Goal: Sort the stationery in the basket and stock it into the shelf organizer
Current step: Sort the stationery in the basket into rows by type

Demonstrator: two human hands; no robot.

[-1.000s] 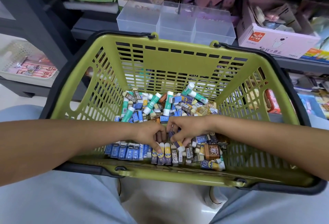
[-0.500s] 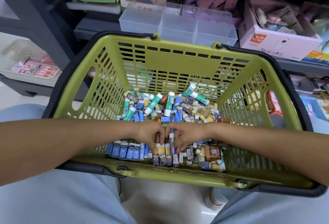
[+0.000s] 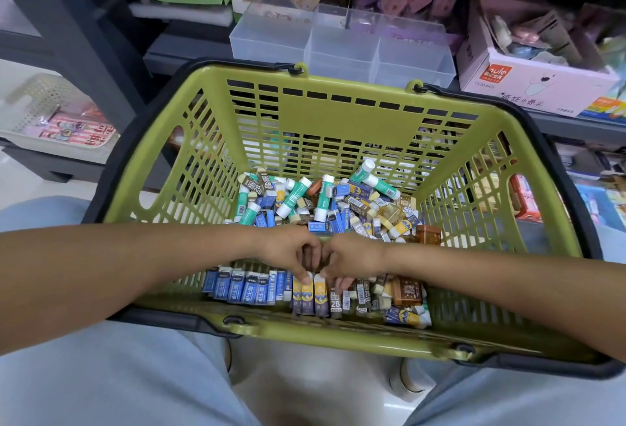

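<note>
A green basket (image 3: pixel 338 86) rests on my lap, holding a loose heap of erasers and green glue sticks (image 3: pixel 323 198). Along its near wall stand a row of blue erasers (image 3: pixel 244 290), then yellow-and-purple erasers (image 3: pixel 320 300), then 2B erasers (image 3: pixel 335 305). My left hand (image 3: pixel 288 251) and my right hand (image 3: pixel 352 258) meet knuckle to knuckle over the yellow ones. Both have curled fingers; the fingertips pinch the tops of the standing yellow erasers. The clear shelf organizer (image 3: pixel 338 46) stands beyond the basket, its compartments bare.
A pink-and-white carton (image 3: pixel 528 83) of goods sits right of the organizer on the shelf. A white mesh bin (image 3: pixel 40 110) stands lower left. A brown box eraser (image 3: pixel 406 291) lies among loose pieces at the basket's near right. Plush keychains hang behind the organizer.
My hands have drawn closer together and slid toward the near wall. A yellow eraser now stands in the row beside the others.
</note>
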